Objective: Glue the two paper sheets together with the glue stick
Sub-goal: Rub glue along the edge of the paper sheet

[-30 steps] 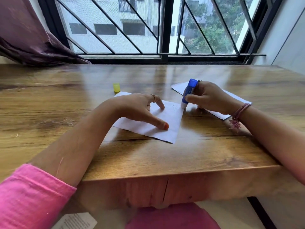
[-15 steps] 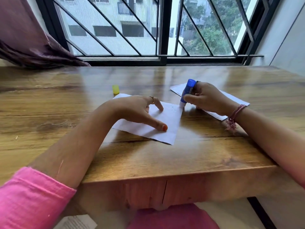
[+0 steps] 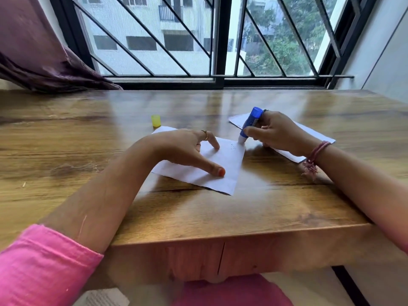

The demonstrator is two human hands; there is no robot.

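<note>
Pressing flat on the near paper sheet (image 3: 223,171), the left hand (image 3: 183,149) spreads its fingers (image 3: 215,170) open across the white surface, thumb tip near the sheet's lower right part and another finger touching farther up, grasping nothing. In this head view the sheet lies on the wooden table (image 3: 265,206), turned at an angle so one corner points toward the table's front edge. The right hand (image 3: 278,133) has its fingers closed around the blue glue stick (image 3: 250,123), which is tilted: its blue end leans up and away toward the window, its white tip points down and toward the person, touching the near sheet at its far right corner. Faint marks show on the paper just beside that tip. Under the right hand and wrist lies the second paper sheet (image 3: 309,133), its long axis running from the far left to the near right; the hand covers much of it. A small yellow cap (image 3: 155,120) stands upright on the table just beyond the near sheet's far corner, apart from both hands. A purple curtain (image 3: 39,62) hangs at the far left, and a barred window (image 3: 198,40) runs along the table's far side. A pink sleeve (image 3: 39,266) covers the left upper forearm.
</note>
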